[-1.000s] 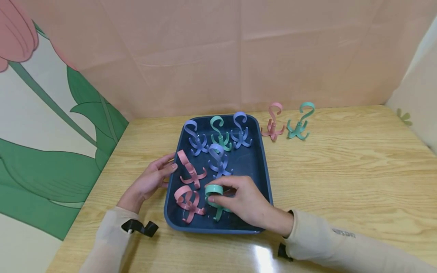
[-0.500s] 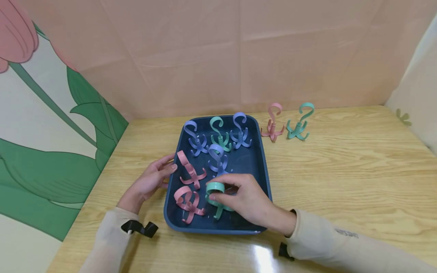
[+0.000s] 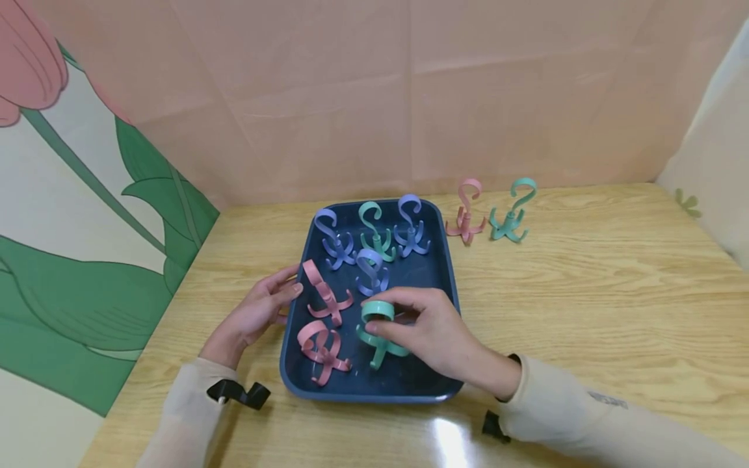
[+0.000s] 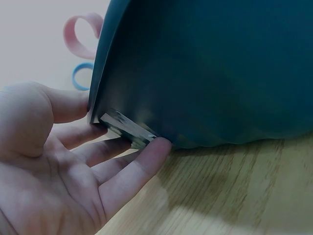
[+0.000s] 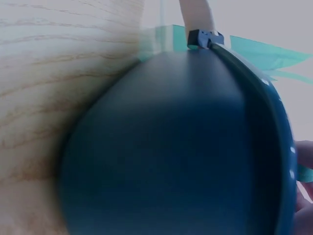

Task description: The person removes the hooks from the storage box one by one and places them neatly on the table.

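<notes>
My right hand [image 3: 433, 328] pinches the curled top of a green rotating hook hanger [image 3: 380, 335] between thumb and fingers, over the front of a dark blue tray [image 3: 424, 393]. Four-pronged and otherwise alike, two pink hangers [image 3: 330, 302] stand in the tray to its left. Behind it is a purple hanger [image 3: 371, 273], and along the tray's back are two more purple ones [image 3: 411, 227] with a green one [image 3: 376, 234] between them. My left hand [image 3: 263, 309] touches the tray's left side with relaxed fingers. In the left wrist view, the thumb [image 4: 71, 105] meets the tray's edge.
On the wooden table [image 3: 597, 292], right of the tray's far end, stand a pink hanger [image 3: 466, 218] and a green hanger [image 3: 511, 218]. A pinkish cloth backdrop [image 3: 351, 97] hangs behind the table, and a flower-print panel [image 3: 140, 169] is at the left.
My right hand has moved slightly right and away from me, carrying the green hanger with it. The left hand stays at the tray's side.
</notes>
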Tool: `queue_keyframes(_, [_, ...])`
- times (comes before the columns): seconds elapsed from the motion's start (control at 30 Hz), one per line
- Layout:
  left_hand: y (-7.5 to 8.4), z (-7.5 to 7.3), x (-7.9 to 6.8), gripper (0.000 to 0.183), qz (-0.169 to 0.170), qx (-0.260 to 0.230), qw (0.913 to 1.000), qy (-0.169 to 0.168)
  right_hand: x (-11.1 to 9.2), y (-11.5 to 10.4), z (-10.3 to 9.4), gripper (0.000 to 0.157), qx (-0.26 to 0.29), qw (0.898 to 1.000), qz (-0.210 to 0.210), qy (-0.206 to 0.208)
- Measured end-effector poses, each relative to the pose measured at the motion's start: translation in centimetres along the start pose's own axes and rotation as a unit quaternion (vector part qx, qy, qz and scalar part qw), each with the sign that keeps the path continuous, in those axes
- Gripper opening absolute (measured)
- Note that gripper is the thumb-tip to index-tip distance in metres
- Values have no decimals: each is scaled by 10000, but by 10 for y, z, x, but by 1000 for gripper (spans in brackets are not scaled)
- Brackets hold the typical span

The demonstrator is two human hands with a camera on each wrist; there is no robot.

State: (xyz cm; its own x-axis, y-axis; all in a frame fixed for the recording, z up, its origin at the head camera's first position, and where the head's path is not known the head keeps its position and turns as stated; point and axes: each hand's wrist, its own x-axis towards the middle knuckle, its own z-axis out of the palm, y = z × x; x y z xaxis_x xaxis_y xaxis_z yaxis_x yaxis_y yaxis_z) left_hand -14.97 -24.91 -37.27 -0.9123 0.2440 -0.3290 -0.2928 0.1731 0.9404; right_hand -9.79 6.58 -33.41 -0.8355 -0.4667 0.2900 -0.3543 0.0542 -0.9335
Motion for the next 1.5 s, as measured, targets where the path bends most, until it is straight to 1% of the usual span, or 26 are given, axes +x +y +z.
queue_keyframes(0.17, [-1,0,-1,54,-19,-7,10000,2,1,-3,-7,25,83,9998,-106,146])
queue_keyframes(0.4, [0,1,-1,54,21,-29,10000,-20,2,-10,-20,25,110,9995,-222,196])
queue_keyframes(0.6, [0,0,-1,54,20,-43,10000,-30,1,-17,-32,25,-41,9991,-196,361])
queue_keyframes(0.7, [-1,0,-1,54,22,-56,10000,-36,1,-21,-38,25,-27,9987,-295,424])
queue_keyframes(0.8, [-1,-1,0,54,37,-72,10000,-52,1,-22,-45,25,2,9977,-458,508])
queue_keyframes(0.9, [-1,-1,0,54,46,-73,9999,-51,2,-24,-52,27,111,9951,-740,640])
queue_keyframes(1.03, [-2,-1,0,54,46,-74,9999,-60,4,-25,-63,29,516,9889,-1196,716])
queue_keyframes(1.1, [-2,-1,0,55,46,-75,9999,-76,4,-25,-70,29,714,9864,-1313,688])
queue_keyframes(1.17, [-1,-1,0,55,43,-74,9999,-85,3,-26,-77,28,796,9857,-1319,679])
queue_keyframes(1.3, [-1,-1,0,54,36,-65,9999,-79,0,-25,-92,28,718,9870,-1255,701])
queue_keyframes(1.37, [-1,-1,0,55,23,-62,10000,-72,-2,-24,-99,28,642,9873,-1227,780])
queue_keyframes(1.5, [-2,-1,0,55,9,-56,10000,-51,-6,-22,-114,25,665,9866,-1161,935])
